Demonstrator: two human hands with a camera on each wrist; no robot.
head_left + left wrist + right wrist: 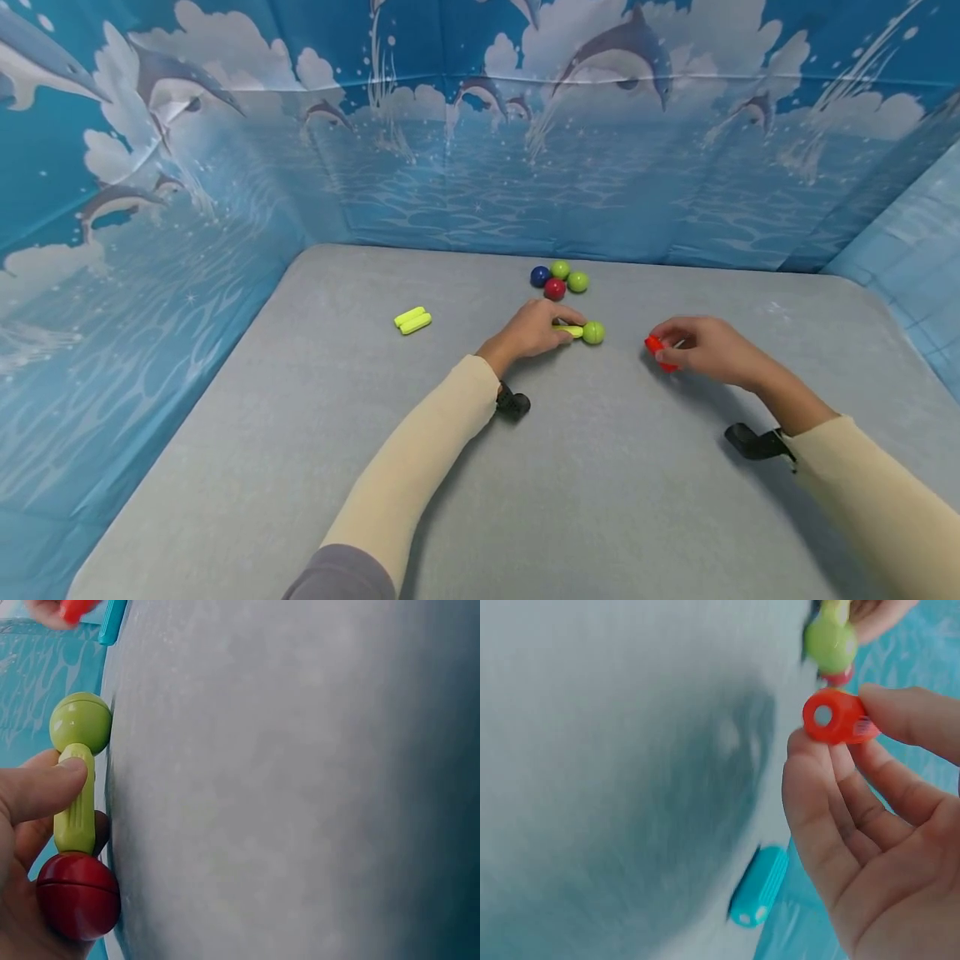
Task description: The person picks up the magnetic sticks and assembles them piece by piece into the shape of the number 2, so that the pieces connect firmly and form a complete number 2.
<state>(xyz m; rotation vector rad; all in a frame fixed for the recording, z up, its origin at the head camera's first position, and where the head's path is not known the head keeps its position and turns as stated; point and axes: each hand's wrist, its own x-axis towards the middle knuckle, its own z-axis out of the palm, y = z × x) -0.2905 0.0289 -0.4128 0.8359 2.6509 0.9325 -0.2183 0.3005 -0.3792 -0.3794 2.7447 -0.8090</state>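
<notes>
In the head view my left hand [534,327] pinches a yellow-green rod [570,331] with a green ball [593,332] on its far end. The left wrist view shows the thumb on the grooved rod [76,810], between the green ball [80,724] and a red ball [79,896] by the palm; that red ball is hidden in the head view. To the right, apart from it, my right hand [708,346] pinches a red rod [663,354] between thumb and fingers. A round hole shows in the end of the red rod [836,716] in the right wrist view.
Several loose balls, blue [540,276], green [577,282] and red [555,289], cluster near the back edge. Two yellow-green rods [415,323] lie at left. A turquoise rod [760,886] lies on the grey table [600,492]. A dolphin-print curtain [450,183] stands behind.
</notes>
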